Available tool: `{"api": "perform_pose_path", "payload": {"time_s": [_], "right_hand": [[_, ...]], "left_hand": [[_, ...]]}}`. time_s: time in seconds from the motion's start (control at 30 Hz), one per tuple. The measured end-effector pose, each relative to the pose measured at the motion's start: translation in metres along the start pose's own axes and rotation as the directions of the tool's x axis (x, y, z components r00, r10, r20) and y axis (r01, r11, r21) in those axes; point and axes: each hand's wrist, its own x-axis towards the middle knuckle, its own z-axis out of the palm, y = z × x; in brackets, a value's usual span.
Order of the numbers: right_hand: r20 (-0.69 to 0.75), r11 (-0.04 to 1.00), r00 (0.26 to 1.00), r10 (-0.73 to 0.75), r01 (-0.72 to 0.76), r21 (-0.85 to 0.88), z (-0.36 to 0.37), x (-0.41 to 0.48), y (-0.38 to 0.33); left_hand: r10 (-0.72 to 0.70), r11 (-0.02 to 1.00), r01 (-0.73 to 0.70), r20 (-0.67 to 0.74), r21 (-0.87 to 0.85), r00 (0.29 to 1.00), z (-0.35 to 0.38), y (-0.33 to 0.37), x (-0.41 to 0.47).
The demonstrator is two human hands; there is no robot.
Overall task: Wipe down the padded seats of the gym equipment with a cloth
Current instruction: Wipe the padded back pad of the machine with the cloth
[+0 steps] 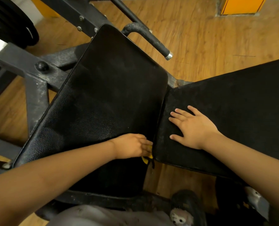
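Observation:
Two black padded seats meet at a narrow gap. The larger pad [106, 95] fills the middle of the view; the second pad [233, 101] runs off to the right. My left hand [132, 146] holds a yellow cloth [146, 159] against the larger pad's right edge, at the gap; only a small corner of the cloth shows under the fingers. My right hand [192, 126] lies flat with spread fingers on the near left end of the second pad.
A dusty black steel frame [37, 75] carries the pads, with a bolt knob at left. A black handle bar [153, 41] with a silver end cap juts out behind the larger pad. Black weight plates [13, 22] sit top left. Wooden floor [217, 38] surrounds the machine.

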Motion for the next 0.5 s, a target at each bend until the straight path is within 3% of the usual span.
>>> {"api": "perform_pose_path", "payload": {"time_s": [0.2,0.3,0.4,0.5], "right_hand": [[-0.013,1.000,1.000,-0.005,0.005,0.014,0.000,0.000,0.000],[-0.018,1.000,1.000,-0.009,0.009,0.021,0.000,0.001,0.001],[-0.023,0.999,1.000,-0.008,0.009,0.037,0.000,0.001,0.001],[-0.026,0.999,1.000,-0.009,0.010,0.040,0.000,0.001,0.001]], "left_hand": [[-0.073,0.997,0.073,0.036,-0.017,0.997,-0.012,-0.029,0.014],[-0.144,0.990,0.144,-0.025,-0.010,0.989,-0.024,-0.045,0.026],[-0.173,0.985,0.171,0.088,0.030,0.981,-0.030,-0.063,0.038],[-0.208,0.977,0.202,0.103,0.066,0.973,-0.032,-0.078,0.045]]}}
